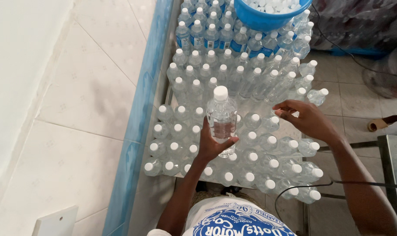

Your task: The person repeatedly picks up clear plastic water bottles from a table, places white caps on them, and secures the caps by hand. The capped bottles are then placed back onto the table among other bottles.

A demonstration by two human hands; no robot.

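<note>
clear plastic bottle [221,118] clamped in left hand [211,146]; right hand [305,119] fingers apart, empty, over capped bottles [259,153]. loose grip could drop it, toppling neighbours.

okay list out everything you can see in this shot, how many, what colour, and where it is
held water bottle: one, clear with white cap, raised above the others, centre
packed water bottles: dozens, too many to count, clear with white caps, standing tightly together on the table
basin of caps: one, blue, white caps inside, top edge, resting on the bottles
tiled wall: white, blue border strip, left
cable: one, black, lower right
left hand: grips the held water bottle from below
right hand: open, fingers over the bottles at right
</note>
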